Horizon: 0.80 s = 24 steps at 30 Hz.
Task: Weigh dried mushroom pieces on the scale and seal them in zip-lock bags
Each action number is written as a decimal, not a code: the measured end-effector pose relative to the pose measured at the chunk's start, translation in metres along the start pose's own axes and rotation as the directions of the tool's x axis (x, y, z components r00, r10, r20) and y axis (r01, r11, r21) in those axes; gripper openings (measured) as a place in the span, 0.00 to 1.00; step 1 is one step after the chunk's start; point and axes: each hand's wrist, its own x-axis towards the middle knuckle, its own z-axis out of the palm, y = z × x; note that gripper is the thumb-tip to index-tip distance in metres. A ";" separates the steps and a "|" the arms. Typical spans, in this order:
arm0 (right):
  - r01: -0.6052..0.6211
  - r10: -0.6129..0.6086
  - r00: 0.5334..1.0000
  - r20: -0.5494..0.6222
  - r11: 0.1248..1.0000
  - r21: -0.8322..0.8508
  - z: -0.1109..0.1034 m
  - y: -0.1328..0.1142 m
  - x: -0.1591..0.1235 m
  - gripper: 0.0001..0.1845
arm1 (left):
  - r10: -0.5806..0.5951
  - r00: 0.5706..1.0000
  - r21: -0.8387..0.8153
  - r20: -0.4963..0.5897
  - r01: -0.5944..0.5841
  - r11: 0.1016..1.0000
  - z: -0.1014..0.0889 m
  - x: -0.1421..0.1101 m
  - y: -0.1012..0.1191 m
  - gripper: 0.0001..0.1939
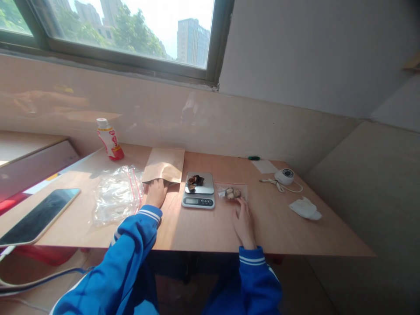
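My left hand reaches into the mouth of a brown paper bag lying flat; its fingertips are hidden inside. A small digital scale lies between my hands, with several dark brown dried pieces, perhaps dried mushrooms, on its metal plate. To the right of the scale is a small clear zip bag holding several pale brown lumps. My right hand rests beside this bag with its fingers stretched out, the fingertips at its lower edge. Whether they touch it I cannot tell.
Clear zip bags lie left of the paper bag, near a tablet. A red and white bottle stands at the back left. On the right are a white round device with a cable, a crumpled tissue and a green-handled tool.
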 end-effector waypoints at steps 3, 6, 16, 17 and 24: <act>0.004 -0.004 1.000 0.013 1.000 -0.005 -0.001 0.000 0.000 0.22 | 0.018 1.000 -0.064 -0.018 -0.019 0.998 -0.004 -0.005 -0.004 0.19; 0.011 -0.011 1.000 0.018 1.000 -0.004 -0.002 0.000 -0.001 0.22 | 0.026 0.997 -0.125 -0.078 -0.036 0.992 -0.008 -0.011 -0.008 0.17; 0.010 -0.010 1.000 0.018 1.000 0.004 -0.002 -0.001 -0.002 0.22 | 0.119 0.983 -0.366 -0.137 -0.162 0.916 -0.006 -0.022 -0.018 0.09; 0.010 -0.010 1.000 0.017 1.000 0.004 -0.002 -0.001 -0.002 0.22 | 0.121 0.983 -0.358 -0.141 -0.164 0.919 -0.006 -0.023 -0.018 0.09; -0.005 0.006 0.999 0.034 1.000 -0.017 -0.003 -0.002 -0.001 0.22 | 0.164 0.955 -0.315 -0.247 -0.239 0.919 -0.010 -0.025 -0.016 0.10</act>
